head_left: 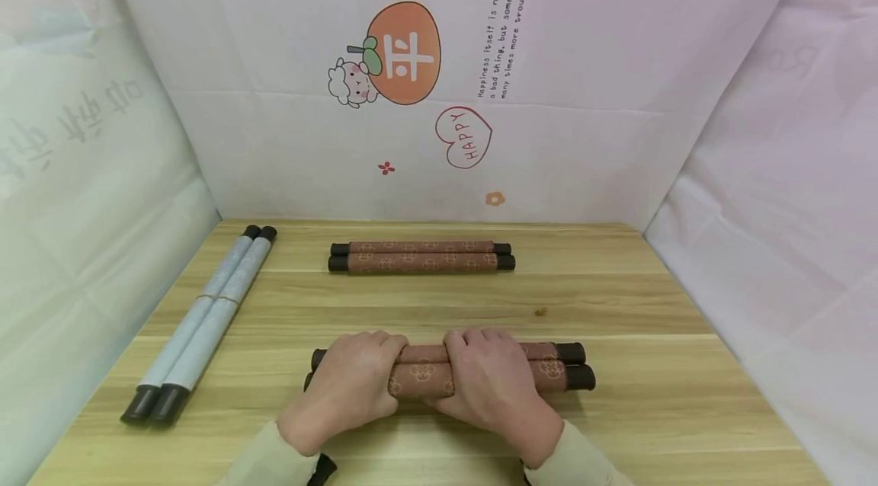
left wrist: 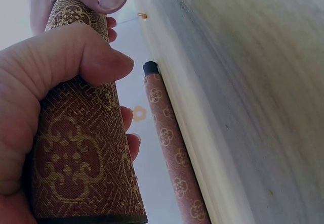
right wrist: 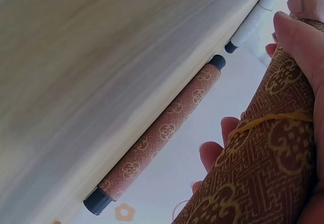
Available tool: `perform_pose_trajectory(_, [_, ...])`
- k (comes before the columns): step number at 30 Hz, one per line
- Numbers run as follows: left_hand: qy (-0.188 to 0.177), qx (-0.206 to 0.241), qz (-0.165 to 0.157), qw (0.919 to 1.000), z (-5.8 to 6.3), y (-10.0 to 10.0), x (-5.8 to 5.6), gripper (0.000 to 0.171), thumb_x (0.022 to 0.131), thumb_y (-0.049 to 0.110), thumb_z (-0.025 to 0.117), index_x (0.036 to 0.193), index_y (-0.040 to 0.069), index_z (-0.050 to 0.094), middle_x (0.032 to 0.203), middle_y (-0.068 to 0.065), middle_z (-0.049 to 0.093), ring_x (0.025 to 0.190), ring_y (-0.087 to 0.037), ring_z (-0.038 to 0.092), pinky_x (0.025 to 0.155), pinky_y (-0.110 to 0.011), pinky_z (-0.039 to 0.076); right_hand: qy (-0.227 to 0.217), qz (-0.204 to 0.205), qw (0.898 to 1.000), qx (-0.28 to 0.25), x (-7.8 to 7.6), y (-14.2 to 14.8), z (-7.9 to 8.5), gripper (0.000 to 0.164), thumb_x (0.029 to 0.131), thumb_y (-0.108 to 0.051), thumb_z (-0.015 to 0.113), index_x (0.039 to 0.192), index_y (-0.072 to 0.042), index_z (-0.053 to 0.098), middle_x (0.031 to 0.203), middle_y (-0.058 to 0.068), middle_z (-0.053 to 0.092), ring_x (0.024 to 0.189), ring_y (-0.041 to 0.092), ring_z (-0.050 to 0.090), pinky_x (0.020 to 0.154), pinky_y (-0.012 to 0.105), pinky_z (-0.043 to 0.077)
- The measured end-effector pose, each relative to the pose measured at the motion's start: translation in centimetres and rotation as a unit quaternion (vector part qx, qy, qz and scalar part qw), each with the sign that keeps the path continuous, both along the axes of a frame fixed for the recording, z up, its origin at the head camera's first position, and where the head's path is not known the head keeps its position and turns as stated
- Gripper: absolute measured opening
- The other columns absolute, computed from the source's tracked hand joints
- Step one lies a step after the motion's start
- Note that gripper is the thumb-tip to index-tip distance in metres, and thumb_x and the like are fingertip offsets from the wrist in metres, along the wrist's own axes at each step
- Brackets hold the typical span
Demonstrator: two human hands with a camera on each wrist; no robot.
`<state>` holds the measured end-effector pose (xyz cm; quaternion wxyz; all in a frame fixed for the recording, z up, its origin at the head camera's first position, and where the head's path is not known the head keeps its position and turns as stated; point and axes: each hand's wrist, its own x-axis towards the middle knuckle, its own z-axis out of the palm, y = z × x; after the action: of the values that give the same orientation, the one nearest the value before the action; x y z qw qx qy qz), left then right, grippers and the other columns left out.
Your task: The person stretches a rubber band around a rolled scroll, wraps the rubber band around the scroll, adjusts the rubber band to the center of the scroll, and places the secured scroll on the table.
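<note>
A pair of brown scrolls [head_left: 421,375] with gold flower patterns and black end knobs lies crosswise, close over the front of the table. My left hand [head_left: 357,375] grips the pair left of its middle, fingers over the far side and thumb on the near side. Right of the middle, my right hand [head_left: 490,383] holds it the same way. A thin yellow rubber band [right wrist: 271,118] circles the scrolls by the right hand in the right wrist view. The left end of the pair is partly hidden behind the left hand.
Farther back on the wooden table [head_left: 617,303] lies another brown scroll pair [head_left: 421,257], parallel to the held one. Two pale blue-grey scrolls [head_left: 206,326], banded together, lie slanted at the left. White printed cloth [head_left: 549,151] stands behind and at both sides.
</note>
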<state>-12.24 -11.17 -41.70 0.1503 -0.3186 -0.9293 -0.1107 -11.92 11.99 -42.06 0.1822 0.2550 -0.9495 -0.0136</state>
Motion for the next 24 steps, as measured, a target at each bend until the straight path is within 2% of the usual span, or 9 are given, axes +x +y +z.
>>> perform_pose_trajectory(8, [0.006,0.007,-0.017,0.9998,-0.1,0.6,0.1,0.037,0.063,0.025,0.086,0.093,0.019,0.066,0.075,0.009,0.061,0.063,-0.007,0.055,0.054,-0.029,0.048,-0.009,0.0,1.0,0.012,0.3,-0.9,-0.1,0.076,0.065,-0.081,0.078,0.101,-0.016,0.064,0.085,0.003,0.068,0.082,0.025,0.069,0.079,0.041,0.059])
perform_pose_trajectory(14, [0.005,-0.004,-0.01,0.9999,-0.2,0.8,0.2,0.039,0.062,0.025,0.086,0.095,0.019,0.067,0.075,0.007,0.06,0.063,-0.009,0.056,0.053,-0.03,0.047,-0.034,-0.009,0.999,0.011,0.5,-1.1,-0.2,0.079,0.066,-0.085,0.074,0.103,-0.017,0.062,0.088,0.003,0.066,0.084,0.024,0.069,0.082,0.041,0.059])
perform_pose_trajectory(20, [0.001,-0.026,-0.002,0.9997,-0.2,0.7,0.1,0.044,0.062,0.026,0.086,0.101,0.017,0.069,0.08,0.006,0.064,0.068,-0.011,0.06,0.056,-0.032,0.049,-0.088,0.01,0.996,-0.011,0.3,-0.3,0.3,0.091,0.069,-0.085,0.073,0.128,-0.018,0.059,0.109,0.006,0.071,0.098,0.026,0.071,0.089,0.046,0.058])
perform_pose_trajectory(24, [-0.017,-0.032,0.006,0.9993,-0.3,0.4,-0.1,0.049,0.062,0.027,0.086,0.107,0.017,0.07,0.085,0.005,0.067,0.072,-0.012,0.063,0.06,-0.034,0.052,-0.125,0.014,0.992,-0.018,0.0,0.6,0.7,0.102,0.07,-0.085,0.072,0.143,-0.017,0.054,0.122,0.009,0.071,0.107,0.029,0.07,0.093,0.051,0.057])
